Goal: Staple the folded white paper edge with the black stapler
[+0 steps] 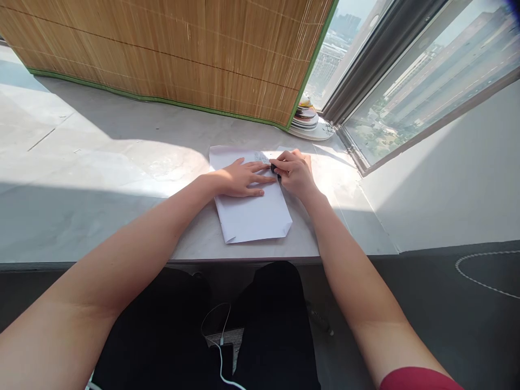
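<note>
My left hand [244, 179] lies flat, fingers spread, on the white paper [254, 219], which rests on the bench [134, 216] near its front edge; my right hand [296, 172], fingers curled closed, grips a small black object [273, 168] beside grey marks [261, 157] on the sheet

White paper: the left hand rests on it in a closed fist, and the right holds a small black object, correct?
The fist is wrong: the head view shows the left hand spread open on the white paper. The rest stands.
</note>
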{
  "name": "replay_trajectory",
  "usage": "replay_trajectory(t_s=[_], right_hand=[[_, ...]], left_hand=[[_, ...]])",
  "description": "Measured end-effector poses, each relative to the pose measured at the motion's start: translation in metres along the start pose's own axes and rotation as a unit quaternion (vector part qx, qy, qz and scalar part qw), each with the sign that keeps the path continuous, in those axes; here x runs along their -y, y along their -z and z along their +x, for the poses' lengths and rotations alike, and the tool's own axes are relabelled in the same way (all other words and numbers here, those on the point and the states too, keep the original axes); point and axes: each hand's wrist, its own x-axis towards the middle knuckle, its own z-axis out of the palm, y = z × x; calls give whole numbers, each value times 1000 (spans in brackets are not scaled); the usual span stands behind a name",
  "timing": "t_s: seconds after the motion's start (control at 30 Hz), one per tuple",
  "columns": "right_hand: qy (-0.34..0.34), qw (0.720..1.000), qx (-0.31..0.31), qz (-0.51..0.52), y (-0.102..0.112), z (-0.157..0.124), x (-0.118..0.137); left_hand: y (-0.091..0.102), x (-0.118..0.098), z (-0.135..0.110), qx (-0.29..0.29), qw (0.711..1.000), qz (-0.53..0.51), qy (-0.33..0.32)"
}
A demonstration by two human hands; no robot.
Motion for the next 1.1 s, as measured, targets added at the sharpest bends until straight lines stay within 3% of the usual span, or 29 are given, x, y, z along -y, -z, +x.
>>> replay_trajectory(t_s=[0.17,0.43,0.73,0.8,0.83,0.9,1.0,1.03,1.1], right_hand=[[5,998,11,-68,-4,-2,5],[-90,988,-102,-75,6,-2,-7],[-147,986,-43,-62,22,-12,-21],[-182,977,-93,-68,21,-11,-16],[-198,969,-128,-70,19,-9,-11],[-210,957,-190,-60,14,-2,5],[-175,964,-201,-10,0,8,38],[-156,971,-182,6,-6,10,48],[-123,983,-133,29,-19,12,65]], left_hand=[[4,-6,-1,33,999,35,11],[12,-14,-3,90,990,108,17],[5,-5,-2,65,993,93,-5],[5,-5,-1,17,996,84,-29],[7,-5,0,-34,996,78,-36],[13,-4,-2,-197,978,63,-9],[26,7,-9,-440,888,44,127],[29,12,-12,-481,859,40,173],[34,22,-17,-505,827,35,242]])
